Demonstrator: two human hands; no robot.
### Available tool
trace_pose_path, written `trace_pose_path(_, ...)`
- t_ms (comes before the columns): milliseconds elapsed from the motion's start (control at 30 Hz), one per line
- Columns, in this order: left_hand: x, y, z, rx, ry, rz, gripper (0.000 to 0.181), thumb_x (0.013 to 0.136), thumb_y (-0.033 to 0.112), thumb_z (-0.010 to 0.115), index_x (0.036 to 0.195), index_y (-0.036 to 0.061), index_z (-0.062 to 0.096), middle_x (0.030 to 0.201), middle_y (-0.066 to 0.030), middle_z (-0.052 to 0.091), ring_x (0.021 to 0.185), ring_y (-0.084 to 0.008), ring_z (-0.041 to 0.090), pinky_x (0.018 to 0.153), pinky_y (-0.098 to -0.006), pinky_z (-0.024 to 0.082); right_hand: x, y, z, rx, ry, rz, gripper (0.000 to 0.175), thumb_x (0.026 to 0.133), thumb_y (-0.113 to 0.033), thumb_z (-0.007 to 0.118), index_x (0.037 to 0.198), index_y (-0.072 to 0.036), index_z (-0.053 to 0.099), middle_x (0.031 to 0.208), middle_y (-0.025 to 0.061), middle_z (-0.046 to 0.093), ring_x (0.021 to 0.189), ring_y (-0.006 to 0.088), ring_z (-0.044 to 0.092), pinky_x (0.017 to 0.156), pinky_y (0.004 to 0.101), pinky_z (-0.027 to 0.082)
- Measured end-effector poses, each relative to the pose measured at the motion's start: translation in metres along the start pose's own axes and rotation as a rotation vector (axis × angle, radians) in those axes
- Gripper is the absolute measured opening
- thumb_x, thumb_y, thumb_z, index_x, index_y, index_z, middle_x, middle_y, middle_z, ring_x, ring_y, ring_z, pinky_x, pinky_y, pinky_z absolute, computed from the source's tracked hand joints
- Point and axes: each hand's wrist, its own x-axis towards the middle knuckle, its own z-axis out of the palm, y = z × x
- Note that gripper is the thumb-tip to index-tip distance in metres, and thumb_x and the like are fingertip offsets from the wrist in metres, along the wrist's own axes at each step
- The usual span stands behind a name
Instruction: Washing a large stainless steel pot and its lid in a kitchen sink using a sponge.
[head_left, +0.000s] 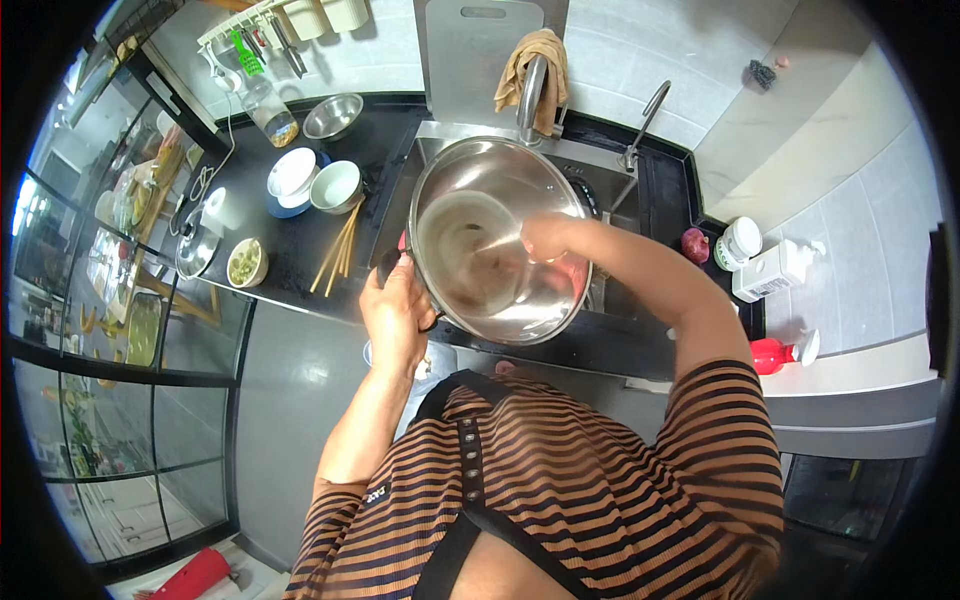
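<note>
A large stainless steel pot is tilted over the sink, its open mouth towards me. My left hand grips the pot's dark side handle at the left rim. Inside the pot, against the right part of its inner wall, is my right hand. It is blurred, its fingers look curled, and whether it holds something cannot be made out. Behind the pot, a tan cloth hangs over the curved faucet.
Left on the black counter are stacked bowls, wooden chopsticks, a bowl of green food, a glass lid and a metal basin. At right stand a red onion, a white pump bottle and a red bottle.
</note>
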Motion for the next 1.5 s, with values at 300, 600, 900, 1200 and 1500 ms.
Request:
trace_pose_path(300, -0.002, 0.002, -0.003, -0.015, 0.011, -0.007, 0.022, 0.084, 0.012, 0.047, 0.063, 0.0127, 0.038, 0.046, 0.0077, 0.027, 0.034, -0.0028, 0.020, 0.031, -0.0188, 0.013, 0.008, -0.005, 0.009, -0.137, 0.201, 0.036, 0.029, 0.070, -0.024, 0.064, 0.089, -0.002, 0.061, 0.092, 0.0161, 0.060, 0.087, 0.0291, 0.058, 0.074, 0.0365, 0.046)
trace_pose_path(600, -0.002, 0.000, -0.003, -0.014, 0.009, -0.010, 0.020, 0.084, 0.012, 0.047, 0.066, 0.0120, 0.039, 0.047, 0.0073, 0.028, 0.034, -0.0027, 0.021, 0.030, -0.0186, 0.014, 0.011, -0.006, 0.007, -0.111, 0.253, 0.076, 0.021, 0.070, -0.023, 0.061, 0.079, -0.003, 0.064, 0.082, 0.0165, 0.061, 0.081, 0.0281, 0.060, 0.070, 0.0383, 0.047)
trace_pose_path(900, -0.005, -0.002, 0.003, 0.023, -0.020, -0.007, 0.015, 0.084, 0.015, 0.048, 0.071, 0.0106, 0.044, 0.048, 0.0081, 0.030, 0.034, -0.0016, 0.022, 0.031, -0.0177, 0.014, 0.001, 0.000, 0.011, -0.108, 0.470, 0.015, 0.028, 0.073, -0.013, 0.053, 0.098, 0.000, 0.057, 0.094, 0.0172, 0.058, 0.090, 0.0279, 0.057, 0.079, 0.0370, 0.044)
trace_pose_path(1200, 0.001, -0.006, 0.017, 0.056, -0.028, 0.033, 0.019, 0.084, 0.017, 0.049, 0.068, 0.0113, 0.041, 0.049, 0.0081, 0.030, 0.035, -0.0013, 0.023, 0.031, -0.0177, 0.015, -0.050, -0.006, 0.055, 0.218, -0.189, -0.212, 0.026, 0.081, -0.019, 0.043, 0.092, -0.001, 0.059, 0.081, 0.0171, 0.060, 0.074, 0.0278, 0.058, 0.069, 0.0357, 0.044)
trace_pose_path(1500, 0.013, 0.012, 0.036, 0.205, -0.129, 0.188, 0.012, 0.083, 0.013, 0.051, 0.075, 0.0071, 0.044, 0.047, 0.0053, 0.036, 0.034, -0.0034, 0.029, 0.030, -0.0200, 0.021, -0.080, -0.065, 0.086, 0.689, 0.229, -0.521, 0.050, 0.090, -0.040, 0.021, 0.119, -0.006, 0.042, 0.120, 0.0156, 0.044, 0.112, 0.0267, 0.040, 0.096, 0.0353, 0.027)
